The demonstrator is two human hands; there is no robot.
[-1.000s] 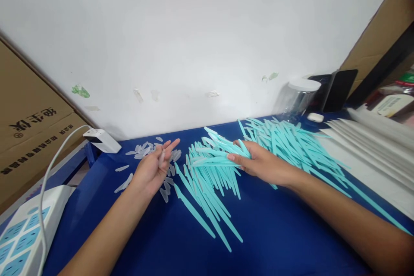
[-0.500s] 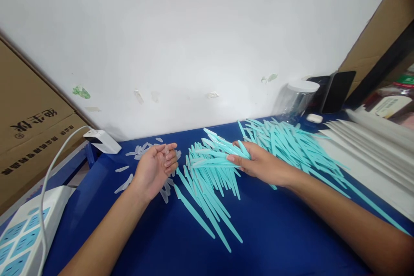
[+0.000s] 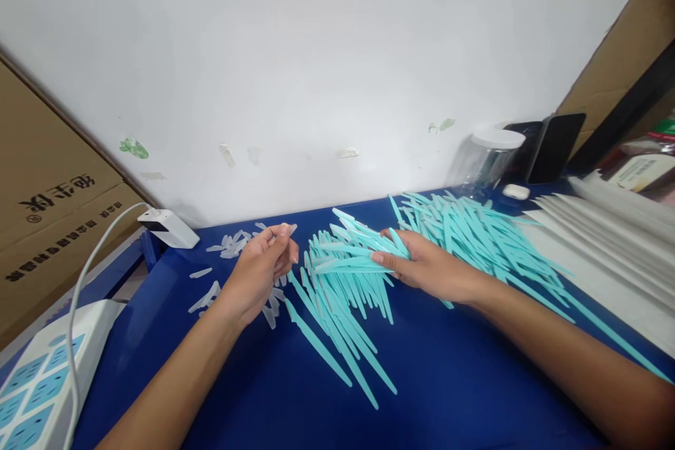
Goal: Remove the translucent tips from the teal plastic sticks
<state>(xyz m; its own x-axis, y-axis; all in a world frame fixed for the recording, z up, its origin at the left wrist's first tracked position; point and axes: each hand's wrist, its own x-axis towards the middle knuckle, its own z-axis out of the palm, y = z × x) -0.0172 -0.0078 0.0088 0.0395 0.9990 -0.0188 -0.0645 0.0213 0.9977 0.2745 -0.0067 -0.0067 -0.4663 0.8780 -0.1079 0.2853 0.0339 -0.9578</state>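
My right hand [image 3: 425, 266] is closed round a bunch of teal eyebrow razors [image 3: 351, 246], their blade ends fanned out to the left. Under and in front of the bunch lies a loose pile of more teal razors [image 3: 337, 327] on the blue table. Left of it, my left hand [image 3: 264, 271] pinches a small clear plastic blade cap [image 3: 293, 228] between thumb and forefinger. Several similar clear caps [image 3: 232, 245] are scattered behind and beside this hand, partly hidden by it.
A larger heap of teal razors [image 3: 474, 235] lies at the right, near white padded envelopes [image 3: 612, 246]. Behind stand a clear jar with a white lid [image 3: 488, 155] and a phone [image 3: 557, 148]. On the left are a white power strip [image 3: 47, 373], a white charger [image 3: 171, 228] and a cardboard box [image 3: 53, 204].
My left hand has turned and its thumb has closed against the forefinger, with a clear cap now showing at the tips. My right hand stays in place with the razors.
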